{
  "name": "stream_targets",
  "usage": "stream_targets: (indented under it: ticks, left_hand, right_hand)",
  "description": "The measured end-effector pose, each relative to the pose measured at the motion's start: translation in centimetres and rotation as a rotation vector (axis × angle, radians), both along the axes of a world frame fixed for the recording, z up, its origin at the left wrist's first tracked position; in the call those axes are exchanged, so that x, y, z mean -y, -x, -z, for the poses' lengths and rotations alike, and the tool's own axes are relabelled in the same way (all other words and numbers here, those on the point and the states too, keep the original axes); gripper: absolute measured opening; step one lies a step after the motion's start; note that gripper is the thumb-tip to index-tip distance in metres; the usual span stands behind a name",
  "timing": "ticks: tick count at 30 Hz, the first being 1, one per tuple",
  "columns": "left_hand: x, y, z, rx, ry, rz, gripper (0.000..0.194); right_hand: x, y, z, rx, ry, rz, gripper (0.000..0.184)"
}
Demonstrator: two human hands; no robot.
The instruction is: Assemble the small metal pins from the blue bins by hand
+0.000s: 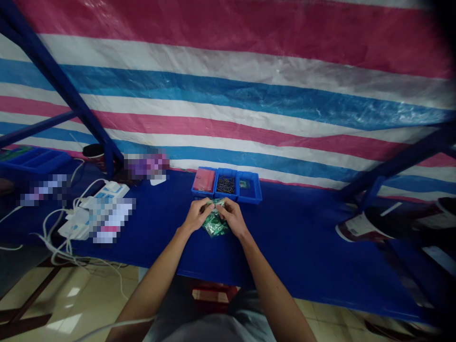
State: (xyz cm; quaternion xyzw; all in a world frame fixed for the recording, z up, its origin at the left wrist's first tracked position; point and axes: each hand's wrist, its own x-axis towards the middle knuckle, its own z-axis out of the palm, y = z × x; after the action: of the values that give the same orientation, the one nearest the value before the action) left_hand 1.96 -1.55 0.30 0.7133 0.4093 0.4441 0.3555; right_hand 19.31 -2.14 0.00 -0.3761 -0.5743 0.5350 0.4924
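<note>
Both hands meet in front of the bins over a small shiny green-and-clear plastic packet (215, 225). My left hand (200, 213) pinches its upper left edge with thumb and fingers. At the upper right edge, my right hand (231, 216) pinches it in the same way, the thumbs close together. The packet hangs down toward me, its top partly hidden by the fingers. Just beyond stand three joined blue bins: the left bin (204, 194) has a pink-red stack, the middle bin (226, 195) dark screw-like pieces, and the right bin (254, 195) a small clear packet.
On the blue table (292, 256), white power strips (107, 192) with tangled cables lie left, beside blurred-out printed items. A dark tub (368, 225) is at the right. Blue frame posts (76, 104) and a striped tarp (228, 104) bound the back.
</note>
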Motion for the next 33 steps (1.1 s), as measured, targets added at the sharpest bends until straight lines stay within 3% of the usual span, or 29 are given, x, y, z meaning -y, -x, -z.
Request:
stream_targets:
  ticks: [11,20,33]
  left_hand:
    - [-0.1,-0.1,-0.1,-0.039,-0.010,-0.030,0.042]
    - [-0.2,-0.6,0.5,-0.017,0.051,0.000,0.037]
    - [-0.3,-1.0,0.7,-0.029,0.001,-0.034,0.038]
  right_hand:
    - [-0.1,0.1,0.1,-0.002,0.033,-0.028,0.033]
    - [-0.2,-0.2,0.2,0.055,-0.028,0.056,0.040]
    - [-0.4,-0.5,-0.3,-0.029,0.088,-0.053,0.035]
